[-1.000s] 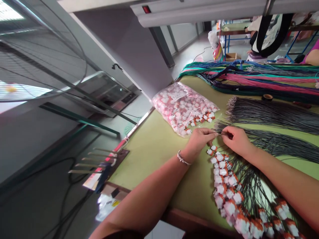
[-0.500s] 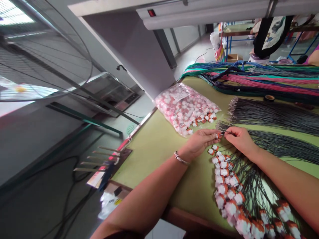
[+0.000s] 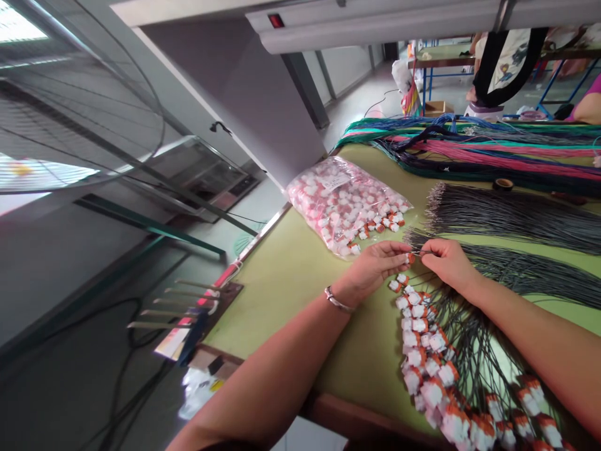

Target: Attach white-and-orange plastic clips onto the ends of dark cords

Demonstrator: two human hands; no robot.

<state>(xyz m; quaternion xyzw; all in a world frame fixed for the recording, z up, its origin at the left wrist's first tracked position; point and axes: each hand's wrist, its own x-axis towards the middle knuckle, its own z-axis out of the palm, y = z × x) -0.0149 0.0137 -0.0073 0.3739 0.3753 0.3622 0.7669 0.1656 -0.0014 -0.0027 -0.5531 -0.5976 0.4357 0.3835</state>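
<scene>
Between the fingertips of my left hand (image 3: 377, 263) is a small white-and-orange connector (image 3: 410, 258). Close to its right, my right hand (image 3: 446, 260) pinches a thin black wire (image 3: 419, 252), whose end is at the connector; whether it sits inside, I cannot tell. Below both hands runs a curved row of white-and-orange connectors (image 3: 416, 339) with black wires attached. A clear plastic bag (image 3: 338, 194) full of loose connectors lies beyond my left hand. Under and behind my right hand is a bundle of black wires (image 3: 521, 269).
Another black wire bundle (image 3: 507, 216) lies farther back, with a roll of black tape (image 3: 502, 184) beside it. Long coloured cables (image 3: 469, 147) cross the table's far side. A rack of metal prongs (image 3: 188, 307) is at the left edge. A wire-guarded fan (image 3: 79, 106) stands left.
The view has shifted slightly, moving most things a little left in the picture. My fingers have adjusted around the connector, which now sits lower in my left fingertips, with the wire end above it.
</scene>
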